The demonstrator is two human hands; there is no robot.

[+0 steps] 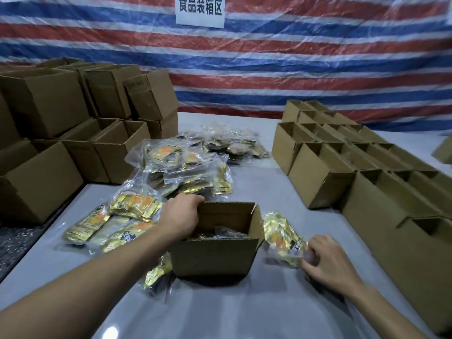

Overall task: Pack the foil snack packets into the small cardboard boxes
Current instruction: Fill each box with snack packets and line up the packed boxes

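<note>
- The open box (215, 258), plain brown corrugated card with its flaps standing up, is sitting mid-way across the smooth grey bench (244, 311). Dark packets are lying low inside it.
- The left hand (181, 216) is hooking its grip over the box's rim at the 10 o'clock corner, fingers curling down inside the wall.
- The right hand (327, 263), at 4 o'clock from the box, is pinching the crinkled clear plastic of a bag of foil packets (281, 236). The bag's shiny gold-and-orange contents are lying against the box's wall at 3 o'clock.
- More bagged packets (117, 216), glossy and rumpled, are lying at 9 o'clock, and one bag is poking out from under the 7 o'clock corner.
- A bigger heap of bags (186, 165) is spreading from 11 to 12 o'clock, just beyond the far rim.
- Stacked cartons (49, 106) are crowding the bench edge at 10 o'clock.
- Rows of small boxes (342, 155), tops open, are lining the side from 1 to 4 o'clock.
- Grey surface is showing at 6 o'clock between the forearms, and in a lane between the held bag and the rows.
- A striped red, white and blue tarp (293, 57) is hanging behind at 12 o'clock.
</note>
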